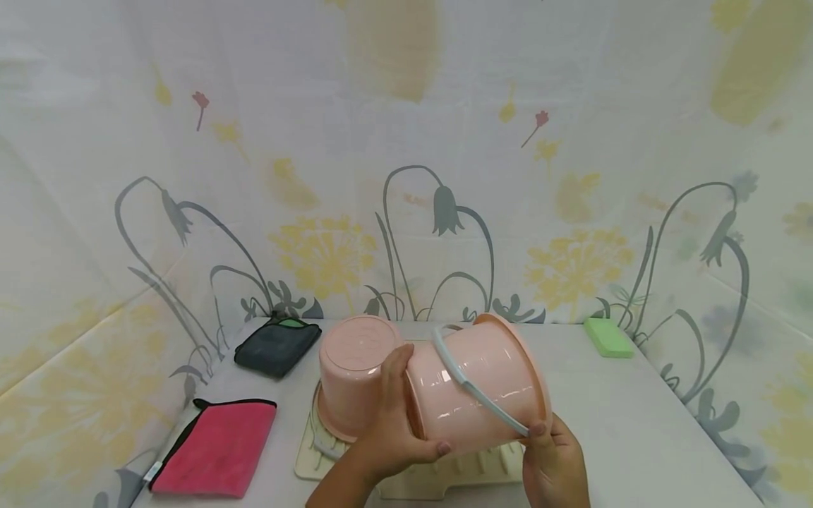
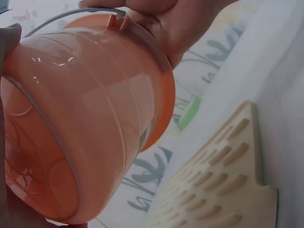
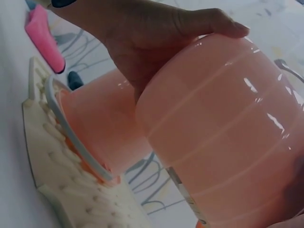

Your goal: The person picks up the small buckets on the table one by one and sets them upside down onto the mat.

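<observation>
A pink plastic bucket (image 1: 483,381) with a pale grey handle (image 1: 470,384) is held tilted on its side, its rim toward the right. My left hand (image 1: 394,430) grips it round the base, thumb and fingers spread apart. At the rim, my right hand (image 1: 554,458) pinches the edge where the handle meets it. A second pink bucket (image 1: 356,381) stands upside down on a cream ribbed drying mat (image 1: 413,487), just left of the held one. In the left wrist view the held bucket's underside (image 2: 38,161) shows.
A pink zip pouch (image 1: 219,448) and a dark pouch (image 1: 277,347) lie at the left of the white table (image 1: 654,437). A green sponge-like block (image 1: 607,337) sits at the back right. Flower-patterned curtain (image 1: 406,141) surrounds the table's back and sides.
</observation>
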{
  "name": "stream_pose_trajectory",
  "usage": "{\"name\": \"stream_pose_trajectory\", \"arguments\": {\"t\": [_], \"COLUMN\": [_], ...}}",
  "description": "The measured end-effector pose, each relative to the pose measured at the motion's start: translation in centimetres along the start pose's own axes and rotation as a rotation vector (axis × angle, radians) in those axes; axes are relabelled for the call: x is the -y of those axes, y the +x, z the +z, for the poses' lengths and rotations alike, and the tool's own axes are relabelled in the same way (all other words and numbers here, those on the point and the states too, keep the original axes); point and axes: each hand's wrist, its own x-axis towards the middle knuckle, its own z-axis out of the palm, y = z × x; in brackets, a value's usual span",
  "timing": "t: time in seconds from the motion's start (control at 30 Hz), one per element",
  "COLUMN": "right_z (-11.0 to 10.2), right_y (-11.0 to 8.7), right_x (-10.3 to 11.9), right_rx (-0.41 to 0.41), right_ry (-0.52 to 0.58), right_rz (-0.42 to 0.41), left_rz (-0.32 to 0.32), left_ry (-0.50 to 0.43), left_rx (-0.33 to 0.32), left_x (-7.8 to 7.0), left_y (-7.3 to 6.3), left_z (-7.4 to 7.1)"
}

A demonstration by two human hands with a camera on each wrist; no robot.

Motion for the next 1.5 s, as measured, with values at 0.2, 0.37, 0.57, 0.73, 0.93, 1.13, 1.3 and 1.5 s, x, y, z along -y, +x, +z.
{"name": "stream_pose_trajectory", "arguments": {"t": [0.2,0.37,0.57,0.73,0.93,1.13,1.3,1.5], "right_z": [-0.5,-0.6,-1.5,-3.7,-6.4,-9.5,-11.1,-10.0], "right_y": [0.4,0.8,0.6,1.4,1.2,-1.1,-2.3,-2.6], "right_x": [0.6,0.9,0.8,0.6,-0.8,-3.7,-5.6,-5.1], "right_rx": [0.056,0.036,0.001,-0.045,0.179,0.395,0.422,0.424], "right_ry": [-0.105,-0.224,-0.392,-0.815,-1.300,-1.447,-1.658,-1.674], "right_rz": [0.093,0.121,0.122,0.339,0.513,0.078,-0.307,-0.017], "left_rz": [0.005,0.017,0.081,0.006,-0.068,-0.115,-0.139,-0.151], "left_ry": [0.024,0.052,0.160,0.220,0.278,0.352,0.425,0.544], "left_rx": [-0.034,-0.040,-0.053,-0.057,-0.028,-0.002,0.021,0.039], "left_x": [-0.4,-0.8,-1.4,-2.4,-3.3,-3.8,-4.4,-4.7], "left_y": [0.0,0.1,0.4,0.8,1.5,1.8,2.7,3.5], "left_z": [0.1,0.1,-0.2,-0.3,-0.4,0.0,0.4,0.8]}}
